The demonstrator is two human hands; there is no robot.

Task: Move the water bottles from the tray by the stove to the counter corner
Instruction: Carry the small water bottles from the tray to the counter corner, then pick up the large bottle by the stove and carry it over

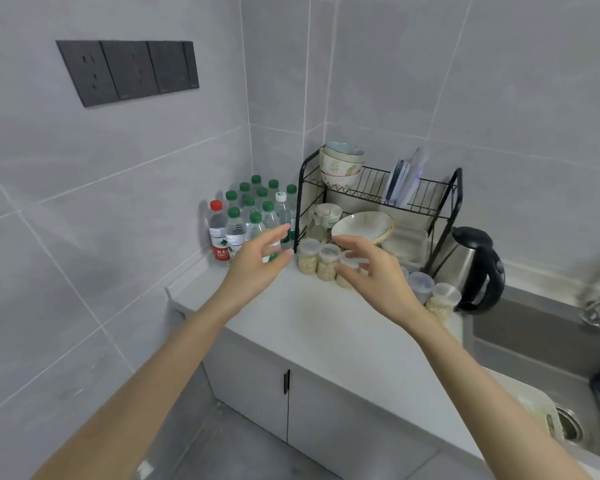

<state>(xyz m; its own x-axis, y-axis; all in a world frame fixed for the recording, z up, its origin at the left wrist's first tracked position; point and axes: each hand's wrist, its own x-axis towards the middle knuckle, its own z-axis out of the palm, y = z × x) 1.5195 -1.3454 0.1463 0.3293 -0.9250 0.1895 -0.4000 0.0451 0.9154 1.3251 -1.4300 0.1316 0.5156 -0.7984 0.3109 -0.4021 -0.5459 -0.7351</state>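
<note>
Several clear water bottles with green caps [253, 209] stand packed together in the counter corner against the tiled walls. A red-capped bottle [217, 233] with a red label stands at the left of the group. My left hand [257, 263] hovers just in front of the bottles, fingers spread and relaxed, holding nothing. My right hand [368, 268] hovers over the small jars to the right, fingers loosely curved and empty. The tray and the stove are out of view.
A black two-tier dish rack [440, 202] with bowls and plates stands right of the bottles. Small lidded jars [321, 261] of grain line its front. A steel kettle [475, 268] sits by the sink [534, 327]. The white counter [312, 327] runs toward me.
</note>
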